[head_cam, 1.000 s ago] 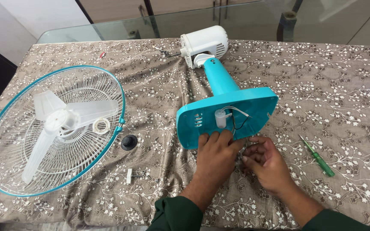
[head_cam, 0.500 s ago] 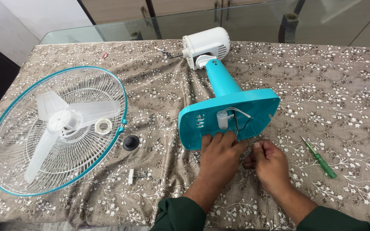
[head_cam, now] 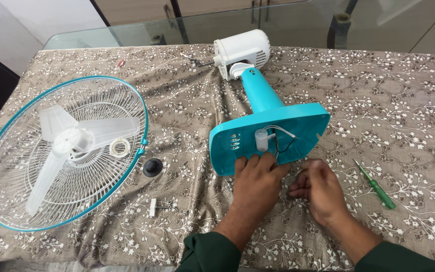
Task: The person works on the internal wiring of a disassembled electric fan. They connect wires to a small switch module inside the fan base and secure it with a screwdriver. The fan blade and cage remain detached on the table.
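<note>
The left hand (head_cam: 258,181) still presses spread fingers on the teal fan base (head_cam: 270,136); beside it, the right hand (head_cam: 320,189) has drifted lower, grip curled, pinch unclear.

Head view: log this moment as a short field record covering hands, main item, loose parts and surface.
left hand: fingers resting on the lower edge of the fan base
right hand: beside the base's lower edge, blurred, contents unclear
fan base: teal, tipped on its side, underside with wires showing
motor housing: white, at far end
fan guard: lying flat, blade inside
screwdriver: green, right of hands
surface: floral tablecloth
</note>
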